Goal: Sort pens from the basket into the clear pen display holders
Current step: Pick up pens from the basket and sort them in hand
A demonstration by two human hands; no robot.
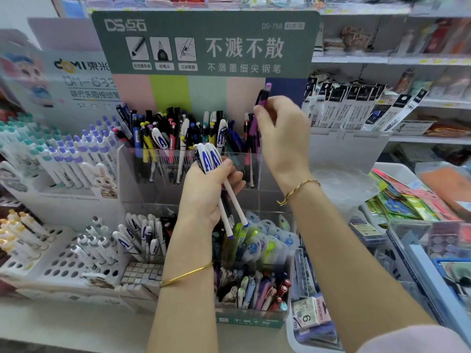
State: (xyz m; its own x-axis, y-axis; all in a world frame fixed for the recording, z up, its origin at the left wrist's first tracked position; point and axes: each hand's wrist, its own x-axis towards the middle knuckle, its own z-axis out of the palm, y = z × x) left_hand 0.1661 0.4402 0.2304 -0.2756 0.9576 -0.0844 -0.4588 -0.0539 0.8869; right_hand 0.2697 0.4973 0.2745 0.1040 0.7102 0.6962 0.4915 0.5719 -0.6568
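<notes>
Left hand (204, 194), frame centre: grips a bundle of white-and-blue pens (211, 159), count unclear behind the fingers | Right hand (283, 131), centre right: pinches a purple pen (262, 98) upright above the back row of the clear holder (127, 174), lower end lost among stocked pens | Forearms hide the lower compartments.

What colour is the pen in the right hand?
Purple and black pen, pinched by the right hand; head view.

left hand (206, 197): 2 white pens (235, 200) | right hand (283, 133): 1 purple pen (263, 96) | bracelets (187, 275): 2, one per wrist
</notes>
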